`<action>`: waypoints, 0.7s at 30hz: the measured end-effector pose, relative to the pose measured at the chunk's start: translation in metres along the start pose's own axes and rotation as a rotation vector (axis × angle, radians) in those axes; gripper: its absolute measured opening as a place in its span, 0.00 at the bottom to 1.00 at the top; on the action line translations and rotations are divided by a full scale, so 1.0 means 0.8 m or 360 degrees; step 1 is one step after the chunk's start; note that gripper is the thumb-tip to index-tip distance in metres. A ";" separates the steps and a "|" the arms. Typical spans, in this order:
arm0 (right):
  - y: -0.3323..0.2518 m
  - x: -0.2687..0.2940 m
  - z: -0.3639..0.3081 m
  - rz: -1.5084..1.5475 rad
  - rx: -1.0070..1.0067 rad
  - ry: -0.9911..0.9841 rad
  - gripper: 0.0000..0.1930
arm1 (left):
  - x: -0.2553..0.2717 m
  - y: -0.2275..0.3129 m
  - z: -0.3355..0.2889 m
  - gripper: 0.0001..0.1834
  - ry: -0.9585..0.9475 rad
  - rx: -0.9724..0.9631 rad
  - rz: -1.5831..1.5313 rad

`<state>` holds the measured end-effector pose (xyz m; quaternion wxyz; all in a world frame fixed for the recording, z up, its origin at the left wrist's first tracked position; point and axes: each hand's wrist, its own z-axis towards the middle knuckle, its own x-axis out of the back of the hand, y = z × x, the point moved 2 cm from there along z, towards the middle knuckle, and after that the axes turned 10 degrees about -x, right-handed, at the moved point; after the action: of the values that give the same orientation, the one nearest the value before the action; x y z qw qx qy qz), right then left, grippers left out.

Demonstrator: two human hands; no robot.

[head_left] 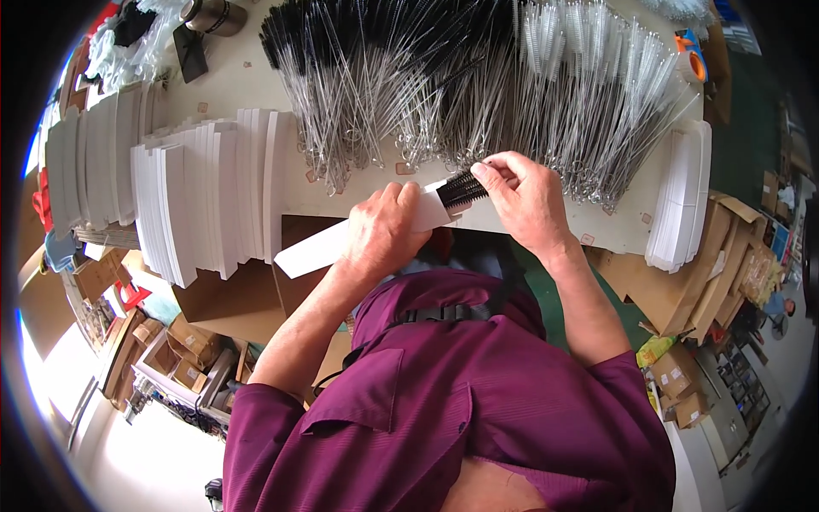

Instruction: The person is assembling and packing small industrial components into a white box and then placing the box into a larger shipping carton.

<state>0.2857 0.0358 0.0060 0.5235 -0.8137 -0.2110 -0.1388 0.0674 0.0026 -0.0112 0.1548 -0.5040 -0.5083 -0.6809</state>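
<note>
My left hand [384,229] is wrapped around a long, narrow white box [309,250], which slants up to the right above the table's front edge. Black-bristled brushes [461,190] stick out of the box's upper right end, beside a raised flap. At their outer end, the thumb and fingers of my right hand [531,198] pinch them. How far the brushes reach inside the box is hidden. Just beyond my hands lies a broad heap of wire-handled brushes, with black bristles [341,38] on the left and clear white bristles [570,43] on the right.
Flattened white boxes [205,192] stand in rows on the table's left. More white boxes [680,200] are stacked at its right edge, below an orange tape dispenser [693,58]. A metal flask [213,15] lies at the back left. Open cardboard cartons [665,277] flank the table.
</note>
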 end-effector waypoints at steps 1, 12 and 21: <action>0.001 -0.001 -0.001 -0.0003 -0.0004 0.0003 0.12 | 0.000 0.001 0.001 0.25 -0.0001 -0.0003 -0.0004; 0.026 -0.016 -0.003 0.0709 -0.0305 -0.0245 0.06 | -0.003 -0.003 -0.001 0.28 -0.0063 0.0011 0.0031; 0.015 -0.010 -0.002 0.0908 -0.0368 -0.0341 0.06 | -0.002 -0.003 0.002 0.29 -0.0034 -0.0017 0.0021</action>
<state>0.2847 0.0285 -0.0064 0.4203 -0.9040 -0.0114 0.0769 0.0672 0.0048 -0.0140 0.1511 -0.5154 -0.5030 -0.6771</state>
